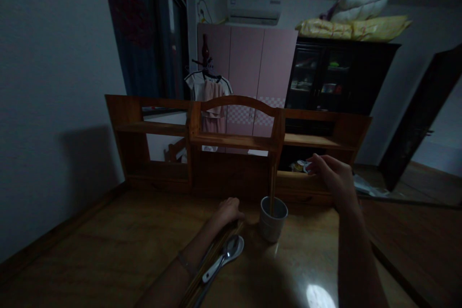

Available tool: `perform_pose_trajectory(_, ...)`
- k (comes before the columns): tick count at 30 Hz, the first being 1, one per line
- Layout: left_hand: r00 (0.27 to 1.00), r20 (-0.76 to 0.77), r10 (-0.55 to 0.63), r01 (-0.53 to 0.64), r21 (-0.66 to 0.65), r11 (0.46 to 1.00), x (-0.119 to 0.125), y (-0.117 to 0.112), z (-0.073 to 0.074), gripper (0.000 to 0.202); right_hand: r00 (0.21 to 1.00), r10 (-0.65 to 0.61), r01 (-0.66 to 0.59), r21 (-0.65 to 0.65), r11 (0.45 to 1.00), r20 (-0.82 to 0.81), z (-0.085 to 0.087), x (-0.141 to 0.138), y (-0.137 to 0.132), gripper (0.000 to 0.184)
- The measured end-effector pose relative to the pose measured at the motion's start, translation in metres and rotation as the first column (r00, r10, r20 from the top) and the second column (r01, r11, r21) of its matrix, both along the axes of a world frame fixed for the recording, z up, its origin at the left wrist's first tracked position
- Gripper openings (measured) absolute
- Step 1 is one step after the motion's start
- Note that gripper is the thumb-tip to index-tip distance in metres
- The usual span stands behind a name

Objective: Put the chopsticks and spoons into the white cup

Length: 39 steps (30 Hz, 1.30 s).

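Observation:
My left hand rests low over the table, fingers curled down at the far ends of several chopsticks; its fingertips are hidden. Beside the chopsticks lies a white soup spoon with a metal spoon on top of it. A light grey cup stands upright to the right of that hand, with chopsticks standing in it. To the right of the cup and higher up, my right hand is raised, its fingers bent and slightly apart, with nothing visible between them.
A wooden shelf unit runs along the back of the wooden table. Small items sit in its right compartment, behind my right hand. A wall bounds the table on the left. Bright glare lies on the tabletop at the front right.

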<state>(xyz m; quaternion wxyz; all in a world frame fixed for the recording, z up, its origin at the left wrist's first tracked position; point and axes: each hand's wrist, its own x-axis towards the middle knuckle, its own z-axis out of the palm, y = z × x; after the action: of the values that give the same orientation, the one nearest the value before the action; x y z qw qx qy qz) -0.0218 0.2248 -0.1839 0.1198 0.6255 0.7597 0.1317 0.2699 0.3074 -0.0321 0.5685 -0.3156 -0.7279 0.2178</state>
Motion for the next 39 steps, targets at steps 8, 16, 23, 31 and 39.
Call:
perform_pose_trajectory(8, 0.961, 0.253, -0.109, 0.061, 0.191, 0.98, -0.038, -0.03, 0.08, 0.026, 1.0, 0.018, -0.018, -0.013, 1.0, 0.001, 0.001, -0.001, -0.002, 0.041)
perform_pose_trajectory(16, 0.833, 0.496, -0.246, -0.035, 0.49, 0.871, -0.041, -0.102, 0.157, 0.034, 0.939, 0.326, -0.317, -0.09, 0.944, 0.113, 0.013, -0.035, -0.031, 0.041)
perform_pose_trajectory(23, 0.751, 0.584, -0.309, -0.045, 0.511, 0.858, -0.024, -0.116, 0.171, 0.031, 0.59, 0.785, -0.696, -0.372, 0.614, 0.191, -0.004, -0.101, -0.08, 0.034)
perform_pose_trajectory(31, 0.641, 0.69, -0.336, -0.137, 0.534, 0.834, -0.001, -0.11, 0.171, 0.033, 0.403, 0.907, -0.779, -0.472, 0.411, 0.125, -0.02, -0.123, -0.097, 0.034)
perform_pose_trajectory(39, 0.665, 0.635, -0.393, -0.14, 0.623, 0.77, 0.015, -0.118, 0.173, 0.025, 0.479, 0.846, -0.769, -0.352, 0.533, 0.234, -0.012, -0.111, -0.092, 0.026)
